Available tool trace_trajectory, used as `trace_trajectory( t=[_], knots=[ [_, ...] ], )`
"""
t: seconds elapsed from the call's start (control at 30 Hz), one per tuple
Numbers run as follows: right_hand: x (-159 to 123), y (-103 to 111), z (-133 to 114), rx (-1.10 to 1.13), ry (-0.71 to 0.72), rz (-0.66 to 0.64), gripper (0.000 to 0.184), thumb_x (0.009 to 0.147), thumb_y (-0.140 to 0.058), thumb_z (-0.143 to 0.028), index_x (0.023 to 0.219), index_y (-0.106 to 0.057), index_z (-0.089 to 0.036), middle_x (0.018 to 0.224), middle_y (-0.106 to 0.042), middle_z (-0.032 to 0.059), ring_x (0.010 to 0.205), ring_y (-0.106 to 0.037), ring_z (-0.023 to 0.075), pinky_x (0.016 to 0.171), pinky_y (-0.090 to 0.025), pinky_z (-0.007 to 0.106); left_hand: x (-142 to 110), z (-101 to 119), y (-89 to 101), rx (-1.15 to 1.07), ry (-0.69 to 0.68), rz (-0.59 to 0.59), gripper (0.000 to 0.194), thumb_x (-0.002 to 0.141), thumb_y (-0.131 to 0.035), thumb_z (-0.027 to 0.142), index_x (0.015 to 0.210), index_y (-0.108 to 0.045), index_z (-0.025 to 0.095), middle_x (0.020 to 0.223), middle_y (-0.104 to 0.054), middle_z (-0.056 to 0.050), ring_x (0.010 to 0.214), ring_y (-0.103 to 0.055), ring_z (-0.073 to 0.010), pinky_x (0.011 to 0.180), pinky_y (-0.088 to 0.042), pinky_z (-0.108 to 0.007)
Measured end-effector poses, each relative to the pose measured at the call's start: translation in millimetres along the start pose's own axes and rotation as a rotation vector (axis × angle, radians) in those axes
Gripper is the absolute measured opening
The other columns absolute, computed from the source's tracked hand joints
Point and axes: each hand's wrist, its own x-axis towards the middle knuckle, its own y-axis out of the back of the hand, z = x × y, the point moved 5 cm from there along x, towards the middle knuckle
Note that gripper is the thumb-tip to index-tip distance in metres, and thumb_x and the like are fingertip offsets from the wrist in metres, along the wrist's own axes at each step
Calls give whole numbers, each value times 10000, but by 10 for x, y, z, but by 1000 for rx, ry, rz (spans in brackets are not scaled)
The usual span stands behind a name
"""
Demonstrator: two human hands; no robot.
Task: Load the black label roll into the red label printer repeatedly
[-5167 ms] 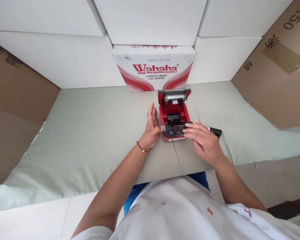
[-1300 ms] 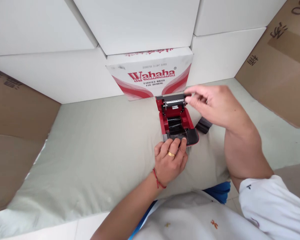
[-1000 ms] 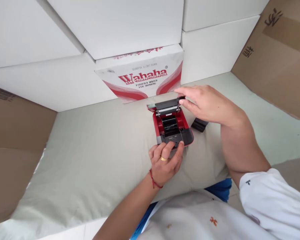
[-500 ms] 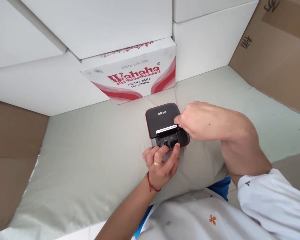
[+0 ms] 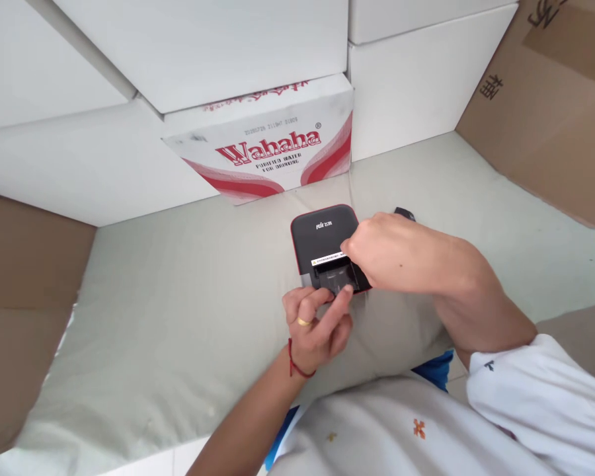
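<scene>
A flat black printer [image 5: 322, 228] with red edging and a white logo lies on the cloth-covered surface. A white warning strip [image 5: 322, 260] crosses it above an open recess [image 5: 338, 276] at its near end. My left hand [image 5: 317, 324], wearing a ring, grips this near edge, its index fingertip at the recess and the other fingers curled. Closed and bent over the printer's right side is my right hand [image 5: 394, 254], its fingertips by the end of the warning strip. A dark piece [image 5: 405, 213] shows behind its knuckles; its kind is mostly hidden.
A white and red Wahaba-style water carton [image 5: 268, 155] stands behind the printer, among stacked white boxes [image 5: 401, 99]. Brown cardboard boxes stand at the left [image 5: 24, 317] and right [image 5: 540, 119]. Pale green cloth [image 5: 178, 317] covers the surface.
My right hand has turned and shifted slightly down over the printer's right side. A dark piece now shows behind its knuckles. The left hand stays at the near edge.
</scene>
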Motion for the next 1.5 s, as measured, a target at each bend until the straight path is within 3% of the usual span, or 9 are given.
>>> trace_trajectory(
  t=[0.17, 0.27, 0.33, 0.57, 0.8, 0.97, 1.2, 1.33, 1.5],
  knots=[
    [-74, 55, 148, 39, -55, 33, 180, 869, -585, -55, 838, -718, -172, 646, -651, 48, 526, -457, 153, 571, -208, 319, -65, -566, 63, -361, 557, 187, 537, 936, -661, 214, 1450, -627, 368, 1211, -597, -55, 1139, -584, -239, 1001, -475, -392],
    [-113, 49, 134, 44, 30, 90, 204, 887, -569, -61, 927, -723, -189, 634, -630, 18, 511, -405, 146, 579, -183, 323, -127, -847, -86, -725, 875, 159, 592, 830, -769, 307, 1401, -651, 402, 1437, -576, -34, 1375, -537, -275, 1102, -457, -400],
    [-129, 26, 91, 69, 116, 98, 219, 899, -555, -60, 947, -718, -198, 626, -620, -6, 489, -354, 133, 579, -178, 328, -122, -903, -178, -919, 948, 113, 651, 757, -830, 341, 1383, -660, 408, 1530, -557, -18, 1505, -458, -309, 1187, -424, -431],
    [-178, -18, -18, 98, 287, -3, 241, 863, -531, -1, 869, -701, -172, 662, -647, 1, 478, -308, 118, 548, -204, 340, -106, -905, -287, -1158, 975, 74, 924, 697, -904, 285, 1511, -526, 504, 1686, -458, 42, 1683, -248, -284, 1368, -267, -456],
    [-201, -12, -47, 163, 306, -15, 216, 823, -539, 0, 830, -668, -173, 649, -625, -11, 474, -307, 106, 546, -205, 330, -217, -972, -390, -1266, 1099, 2, 1052, 735, -807, 227, 1613, -337, 565, 1674, -473, 35, 1549, -477, -261, 1120, -578, -386],
    [-147, 5, -104, 148, 326, -9, 235, 878, -526, -17, 877, -692, -182, 723, -683, 8, 519, -345, 123, 564, -197, 330, -200, -927, -413, -1273, 1086, 3, 1048, 740, -809, 245, 1622, -328, 545, 1702, -443, 8, 1548, -481, -276, 1082, -585, -381],
    [328, -35, -37, 130, -62, 178, 311, 1033, -444, -122, 1068, -749, -164, 980, -804, 134, 770, -687, 243, 611, -312, 337, -252, -904, -493, -1312, 1077, 18, 917, 738, -857, 346, 1553, -454, 468, 1770, -337, 4, 1669, -276, -315, 1254, -449, -474],
    [571, -194, 52, 126, -208, 78, 310, 1003, -467, -93, 1122, -745, -160, 1153, -815, 164, 970, -757, 280, 663, -411, 330, -295, -937, -547, -1310, 1058, 34, 896, 716, -875, 394, 1527, -497, 452, 1758, -355, 7, 1672, -263, -319, 1327, -342, -500],
    [684, -300, 129, 87, -265, 31, 249, 974, -562, -146, 1088, -782, -132, 1062, -820, 209, 980, -764, 295, 692, -458, 327, -288, -958, -594, -1331, 1021, 64, 870, 706, -893, 420, 1501, -539, 429, 1742, -389, 4, 1683, -237, -310, 1368, -260, -482]
  ],
)
